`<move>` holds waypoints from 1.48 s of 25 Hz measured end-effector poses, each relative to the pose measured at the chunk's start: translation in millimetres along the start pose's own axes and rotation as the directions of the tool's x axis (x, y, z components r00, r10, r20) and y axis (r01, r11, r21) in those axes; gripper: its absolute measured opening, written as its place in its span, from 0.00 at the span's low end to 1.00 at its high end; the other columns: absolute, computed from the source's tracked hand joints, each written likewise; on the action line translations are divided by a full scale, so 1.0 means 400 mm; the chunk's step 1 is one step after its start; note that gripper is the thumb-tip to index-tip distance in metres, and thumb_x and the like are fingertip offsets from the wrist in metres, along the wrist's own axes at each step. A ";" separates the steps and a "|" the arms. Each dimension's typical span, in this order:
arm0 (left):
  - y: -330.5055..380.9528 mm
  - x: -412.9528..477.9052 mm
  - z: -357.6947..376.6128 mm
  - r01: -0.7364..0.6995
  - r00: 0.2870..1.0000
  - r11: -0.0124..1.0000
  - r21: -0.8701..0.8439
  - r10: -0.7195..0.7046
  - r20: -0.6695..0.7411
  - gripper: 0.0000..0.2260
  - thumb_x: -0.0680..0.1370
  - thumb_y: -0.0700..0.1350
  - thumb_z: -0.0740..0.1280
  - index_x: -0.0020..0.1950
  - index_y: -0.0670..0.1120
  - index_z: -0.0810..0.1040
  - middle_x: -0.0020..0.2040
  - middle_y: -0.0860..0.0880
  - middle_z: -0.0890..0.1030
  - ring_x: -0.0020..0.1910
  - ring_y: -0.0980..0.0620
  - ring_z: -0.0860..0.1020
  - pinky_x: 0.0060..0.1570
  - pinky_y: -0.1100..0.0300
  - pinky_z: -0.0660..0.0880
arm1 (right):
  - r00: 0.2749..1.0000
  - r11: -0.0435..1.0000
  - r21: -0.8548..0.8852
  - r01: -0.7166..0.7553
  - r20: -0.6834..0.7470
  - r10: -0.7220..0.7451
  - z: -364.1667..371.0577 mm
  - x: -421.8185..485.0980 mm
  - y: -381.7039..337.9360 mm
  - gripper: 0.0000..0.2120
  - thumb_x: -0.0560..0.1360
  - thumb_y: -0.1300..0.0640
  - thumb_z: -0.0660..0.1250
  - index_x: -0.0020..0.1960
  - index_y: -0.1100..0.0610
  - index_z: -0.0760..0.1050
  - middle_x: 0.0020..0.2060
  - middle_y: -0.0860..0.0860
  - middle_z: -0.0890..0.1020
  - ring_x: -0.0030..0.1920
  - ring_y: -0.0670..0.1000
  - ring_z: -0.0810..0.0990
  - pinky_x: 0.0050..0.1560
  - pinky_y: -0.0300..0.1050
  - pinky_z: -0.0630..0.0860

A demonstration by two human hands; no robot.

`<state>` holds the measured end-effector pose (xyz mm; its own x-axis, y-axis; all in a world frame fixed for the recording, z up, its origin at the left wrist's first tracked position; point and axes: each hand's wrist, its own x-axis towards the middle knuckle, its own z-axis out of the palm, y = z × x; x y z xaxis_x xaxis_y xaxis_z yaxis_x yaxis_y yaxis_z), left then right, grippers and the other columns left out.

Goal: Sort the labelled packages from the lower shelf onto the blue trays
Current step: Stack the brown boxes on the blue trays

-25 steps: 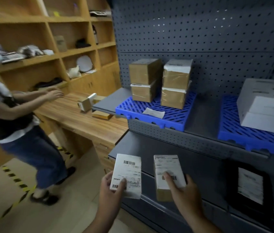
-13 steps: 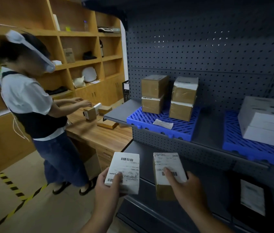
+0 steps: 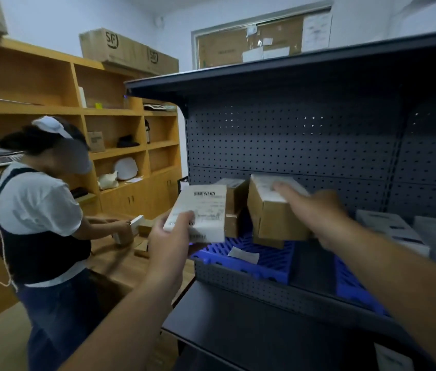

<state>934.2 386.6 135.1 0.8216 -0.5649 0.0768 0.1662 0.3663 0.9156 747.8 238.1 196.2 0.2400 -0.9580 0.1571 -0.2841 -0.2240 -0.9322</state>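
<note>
Room: pegboard rack (image 3: 292, 140) standing beside wooden shelves (image 3: 109, 153).
Trays: two blue trays (image 3: 273, 261) lying on it.
Left hand (image 3: 167, 236): gripping one white package (image 3: 200, 210).
Right hand (image 3: 318, 212): clutching one brown box (image 3: 270, 218), perhaps over a tray.

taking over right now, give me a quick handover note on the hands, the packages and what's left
Left hand grips a white labelled package, held in the air by the left blue tray.
Right hand grips a brown labelled box, tilted, over the brown boxes stacked on that tray; not released.
Right blue tray carries white boxes.
Done: both packages are off the lower shelf.
Left: set both down; the white one probably belongs with the white boxes. Then check the lower shelf, mostly out of view.
</note>
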 end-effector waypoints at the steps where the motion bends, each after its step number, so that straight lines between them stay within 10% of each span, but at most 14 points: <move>1: 0.021 0.030 0.020 0.002 1.000 1.000 -0.019 -0.002 0.010 0.16 0.77 0.46 0.73 0.64 0.49 0.75 0.53 0.43 0.84 0.41 0.49 0.88 0.36 0.57 0.83 | 1.000 1.000 0.011 0.005 -0.011 -0.005 -0.003 0.028 -0.025 0.30 0.64 0.29 0.73 0.44 0.54 0.71 0.41 0.49 0.77 0.39 0.50 0.78 0.32 0.44 0.75; 6: 0.094 0.204 0.098 0.030 0.991 0.998 -0.063 -0.022 0.133 0.15 0.77 0.45 0.72 0.61 0.45 0.75 0.49 0.43 0.85 0.34 0.51 0.87 0.32 0.59 0.82 | 0.995 0.998 0.052 0.038 -0.097 -0.033 0.035 0.176 -0.094 0.26 0.65 0.33 0.75 0.41 0.54 0.70 0.42 0.51 0.78 0.40 0.53 0.80 0.41 0.50 0.82; 12: 0.092 0.442 0.138 0.080 0.950 0.997 0.005 -0.078 0.302 0.13 0.78 0.45 0.71 0.61 0.44 0.77 0.55 0.42 0.85 0.50 0.45 0.86 0.34 0.59 0.83 | 0.977 1.000 0.014 -0.025 -0.209 0.027 0.112 0.337 -0.113 0.23 0.65 0.32 0.74 0.41 0.51 0.74 0.42 0.51 0.80 0.40 0.53 0.82 0.47 0.55 0.84; 22: 0.064 0.589 0.204 0.177 0.891 0.982 -0.067 -0.131 0.435 0.17 0.78 0.45 0.73 0.65 0.42 0.77 0.54 0.43 0.85 0.48 0.47 0.86 0.36 0.58 0.84 | 0.950 0.990 -0.089 -0.106 -0.302 0.075 0.147 0.429 -0.083 0.30 0.63 0.30 0.73 0.47 0.55 0.73 0.41 0.50 0.79 0.39 0.51 0.81 0.24 0.38 0.76; 26: 0.051 0.590 0.219 0.185 0.886 0.980 -0.070 -0.136 0.444 0.17 0.78 0.45 0.73 0.65 0.42 0.77 0.53 0.43 0.85 0.46 0.47 0.87 0.36 0.59 0.83 | 0.949 0.983 -0.104 -0.150 -0.295 0.114 0.151 0.443 -0.058 0.34 0.62 0.29 0.74 0.53 0.56 0.73 0.43 0.52 0.79 0.41 0.53 0.82 0.35 0.46 0.82; 33: 0.045 0.587 0.215 0.171 0.894 0.983 -0.066 -0.127 0.430 0.17 0.78 0.45 0.73 0.64 0.41 0.77 0.54 0.42 0.86 0.38 0.51 0.88 0.36 0.58 0.83 | 0.954 0.968 -0.195 -0.154 -0.285 0.095 0.158 0.470 -0.056 0.28 0.62 0.29 0.73 0.39 0.51 0.69 0.39 0.50 0.78 0.38 0.51 0.80 0.28 0.40 0.75; 37: 0.037 0.581 0.215 0.163 0.899 0.985 -0.063 -0.121 0.421 0.13 0.78 0.44 0.72 0.60 0.42 0.79 0.51 0.43 0.86 0.37 0.51 0.87 0.35 0.59 0.83 | 0.955 0.972 -0.185 -0.144 -0.284 0.087 0.147 0.481 -0.042 0.33 0.63 0.30 0.72 0.51 0.56 0.74 0.43 0.52 0.79 0.41 0.52 0.81 0.33 0.43 0.79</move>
<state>1080.9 197.2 200.5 0.4887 -0.8636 0.1240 0.3318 0.3155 0.8890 853.4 68.3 222.9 -0.0590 -0.9852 0.1610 -0.4822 -0.1131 -0.8688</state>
